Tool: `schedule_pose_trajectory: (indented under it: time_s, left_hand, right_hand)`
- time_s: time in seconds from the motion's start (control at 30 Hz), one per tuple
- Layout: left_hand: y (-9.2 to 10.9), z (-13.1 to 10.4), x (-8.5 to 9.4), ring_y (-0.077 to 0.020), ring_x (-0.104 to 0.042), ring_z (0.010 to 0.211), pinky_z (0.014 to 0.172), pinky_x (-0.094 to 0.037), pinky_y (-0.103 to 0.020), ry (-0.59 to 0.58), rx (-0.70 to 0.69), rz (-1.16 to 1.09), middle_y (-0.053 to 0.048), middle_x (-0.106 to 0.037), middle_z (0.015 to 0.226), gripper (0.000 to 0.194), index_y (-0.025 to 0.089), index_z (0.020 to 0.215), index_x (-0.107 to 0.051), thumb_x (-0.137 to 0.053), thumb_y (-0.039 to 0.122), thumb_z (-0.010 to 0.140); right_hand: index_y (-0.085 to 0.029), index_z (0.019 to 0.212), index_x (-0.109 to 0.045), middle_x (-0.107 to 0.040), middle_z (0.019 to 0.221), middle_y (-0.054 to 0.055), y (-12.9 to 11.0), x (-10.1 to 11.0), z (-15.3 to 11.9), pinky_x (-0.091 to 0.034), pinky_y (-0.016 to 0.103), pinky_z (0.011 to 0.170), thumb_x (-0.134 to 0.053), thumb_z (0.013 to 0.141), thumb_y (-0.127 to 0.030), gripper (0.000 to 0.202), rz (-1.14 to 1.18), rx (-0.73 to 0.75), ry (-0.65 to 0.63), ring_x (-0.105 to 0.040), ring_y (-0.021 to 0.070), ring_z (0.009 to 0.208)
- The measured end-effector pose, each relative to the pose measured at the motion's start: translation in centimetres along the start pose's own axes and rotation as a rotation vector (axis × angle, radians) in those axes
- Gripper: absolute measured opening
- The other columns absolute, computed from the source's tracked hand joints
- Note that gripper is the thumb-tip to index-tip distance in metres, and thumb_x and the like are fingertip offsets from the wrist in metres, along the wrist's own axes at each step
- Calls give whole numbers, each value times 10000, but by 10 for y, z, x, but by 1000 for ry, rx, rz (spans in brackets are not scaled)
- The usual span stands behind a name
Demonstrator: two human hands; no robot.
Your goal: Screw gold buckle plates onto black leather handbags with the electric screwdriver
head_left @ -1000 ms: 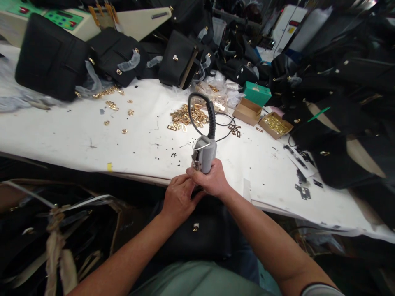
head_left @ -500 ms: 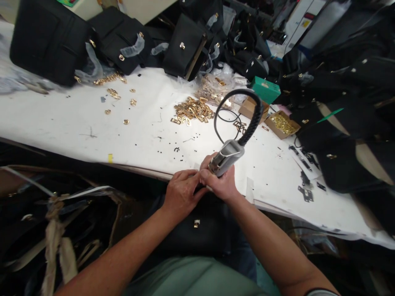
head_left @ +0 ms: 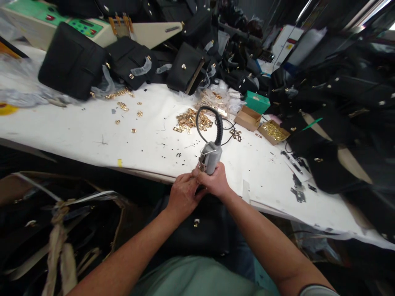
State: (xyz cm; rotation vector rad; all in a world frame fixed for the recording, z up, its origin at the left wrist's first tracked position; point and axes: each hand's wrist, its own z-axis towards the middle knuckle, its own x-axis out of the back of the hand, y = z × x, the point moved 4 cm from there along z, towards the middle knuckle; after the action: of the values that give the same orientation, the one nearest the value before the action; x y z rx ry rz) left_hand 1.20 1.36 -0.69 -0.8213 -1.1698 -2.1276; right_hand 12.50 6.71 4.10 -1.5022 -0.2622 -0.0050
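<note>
Far left, black bag (head_left: pixel 72 61) on white table (head_left: pixel 154 158); left hand (head_left: pixel 183 194) near table edge, fingers curled, above lap bag (head_left: pixel 200 238), cannot say if gripping; gold fittings (head_left: pixel 191 120) heaped beyond; lap bag between forearms, 1 gold clasp (head_left: pixel 196 223) showing; right hand (head_left: pixel 216 179) wrapped round grey corded tool (head_left: pixel 214 154), touching left; farther right, 2 cardboard boxes (head_left: pixel 247 119), 1 holding gold pieces (head_left: pixel 273 130)

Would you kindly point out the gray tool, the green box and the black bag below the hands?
Gray tool (head_left: pixel 213 158), head view: its casing.
Green box (head_left: pixel 257 103), head view: its side.
Black bag (head_left: pixel 198 240), head view: its front panel.
</note>
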Motion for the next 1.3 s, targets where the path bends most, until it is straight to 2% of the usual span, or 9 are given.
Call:
schedule_pose_trajectory:
  time_s: [0.17, 0.33, 0.4, 0.63, 0.77, 0.9, 1.07, 1.17, 1.3]
  left_hand:
    - [0, -3, 0, -278, -643, 1069, 952, -506, -441, -23, 33, -33, -87, -726, 1085, 293, 205, 1100, -681, -738, 363, 860]
    - [0, -6, 0, -282, -602, 1152, 1010, -494, -460, -2, -4, -31, -91, -707, 1170, 444, 214, 1266, -627, -748, 333, 856]
    - [2, -6, 1, -286, -575, 1183, 1040, -479, -471, -7, -36, -13, -91, -695, 1195, 396, 213, 1247, -640, -720, 337, 880]
    - [5, -5, -1, -311, -583, 1125, 979, -504, -471, -7, -99, 111, -120, -694, 1110, 230, 194, 993, -725, -705, 395, 882]
    - [13, -5, 2, -300, -584, 1117, 983, -478, -471, -23, -91, 135, -91, -707, 1099, 200, 205, 994, -721, -731, 358, 865]
    - [25, -4, 10, -296, -589, 1059, 923, -457, -472, -52, -18, 162, -68, -713, 1061, 169, 216, 951, -701, -750, 341, 848]
    - [32, -7, 14, -293, -606, 1002, 880, -438, -459, -69, -35, 203, -50, -719, 970, 118, 222, 812, -663, -738, 306, 849]
    - [32, -12, 14, -255, -644, 912, 835, -478, -394, -50, -135, 125, -41, -714, 862, 149, 224, 808, -655, -661, 337, 906]
    - [26, -12, 24, -189, -702, 798, 750, -533, -274, 21, -216, 14, -13, -745, 868, 260, 258, 891, -695, -549, 463, 956]
  right_hand:
    - [-174, 673, -575, -550, 573, -17, -3, 5, -5, -419, 251, 525, -759, 726, -495, 373, 70, -66, 42, -487, 118, 533]
    - [-173, 720, -580, -572, 569, -10, -3, 16, -14, -439, 261, 536, -755, 749, -576, 440, 210, -25, 113, -512, 126, 526]
    - [-169, 732, -589, -591, 588, -2, -4, 21, -16, -449, 262, 548, -755, 755, -582, 446, 253, -17, 107, -530, 129, 539]
    - [-163, 779, -637, -605, 701, -21, -28, 17, -21, -457, 242, 600, -897, 598, -486, 452, 251, 46, -271, -542, 122, 642]
    - [-155, 821, -632, -606, 660, 6, -41, 34, -16, -452, 259, 550, -803, 687, -595, 491, 244, 1, -15, -547, 138, 575]
    - [-164, 958, -659, -608, 670, 4, -27, 69, -6, -420, 261, 545, -720, 756, -645, 526, -135, -92, 239, -535, 151, 583]
    - [-229, 1163, -647, -662, 1055, 74, 12, 91, -1, -445, 312, 765, -586, 920, -496, 367, -785, -86, 86, -610, 217, 893]
    - [-257, 1282, -616, -629, 1160, 91, 29, 92, -4, -439, 340, 872, -630, 903, -367, 395, -932, -40, 19, -600, 241, 1027]
    - [-268, 1285, -635, -639, 1206, 87, 34, 91, -8, -423, 375, 959, -673, 886, -330, 405, -969, 18, 71, -566, 253, 1120]
